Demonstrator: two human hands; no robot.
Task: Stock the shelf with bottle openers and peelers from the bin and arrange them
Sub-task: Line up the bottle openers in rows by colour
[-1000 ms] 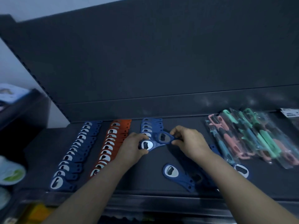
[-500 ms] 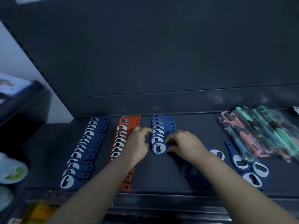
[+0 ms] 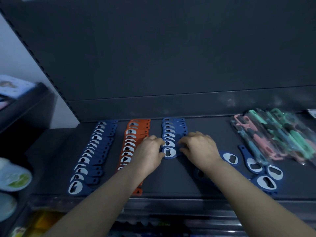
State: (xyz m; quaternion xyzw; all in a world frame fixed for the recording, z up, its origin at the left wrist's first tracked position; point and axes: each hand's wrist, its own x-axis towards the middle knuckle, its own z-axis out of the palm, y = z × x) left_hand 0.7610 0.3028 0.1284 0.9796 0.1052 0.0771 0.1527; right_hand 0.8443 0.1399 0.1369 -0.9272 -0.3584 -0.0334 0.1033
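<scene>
On the dark shelf (image 3: 171, 182) lie three overlapping rows of bottle openers: a long blue row (image 3: 92, 154) at the left, an orange row (image 3: 131, 142) beside it, and a shorter blue row (image 3: 172, 132) in the middle. My left hand (image 3: 150, 153) and my right hand (image 3: 200, 147) pinch the front blue opener (image 3: 170, 152) of the middle row from both sides, pressing it flat against the row. Several loose blue openers (image 3: 253, 170) lie to the right. Bagged peelers (image 3: 277, 134) in pink, teal and green are piled at the far right.
The shelf's dark back wall (image 3: 171, 65) rises right behind the rows. A lower shelf at the left holds round white lidded tubs (image 3: 13, 178). Blurred coloured goods (image 3: 39, 223) show below the front edge. A white label (image 3: 312, 112) sits at the far right.
Both hands carried a blue opener from mid-shelf to the front end of the middle blue row and set it down there. The camera view shifted slightly leftward.
</scene>
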